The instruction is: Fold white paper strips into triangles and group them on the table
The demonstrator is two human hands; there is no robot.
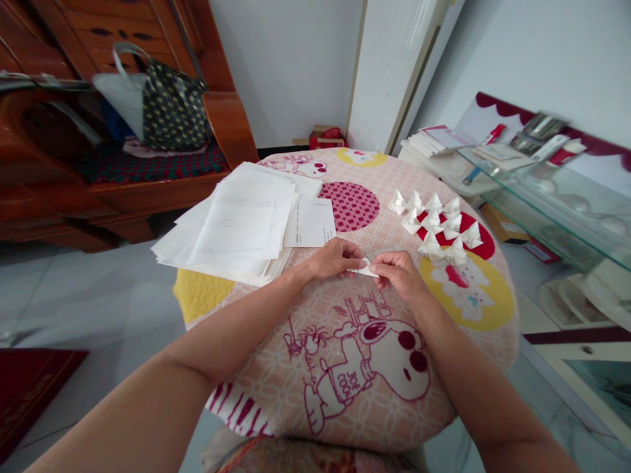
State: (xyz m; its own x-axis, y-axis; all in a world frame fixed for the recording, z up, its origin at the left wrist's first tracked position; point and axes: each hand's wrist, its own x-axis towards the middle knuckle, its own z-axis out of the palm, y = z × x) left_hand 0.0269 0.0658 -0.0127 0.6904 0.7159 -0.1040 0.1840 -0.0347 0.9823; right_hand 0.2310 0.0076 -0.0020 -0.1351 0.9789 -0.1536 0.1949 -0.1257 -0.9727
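Observation:
My left hand and my right hand meet near the middle of a round table, both pinched on a small folded piece of white paper pressed against the cloth. A cluster of several folded white paper shapes lies to the right of my hands. To their left, a loose stack of white paper sheets spreads over the table's far left part.
The table wears a pink cartoon-printed cloth. At the left stands a wooden bench with a dotted bag on it. Beside the table on the right, a glass shelf carries books and small items.

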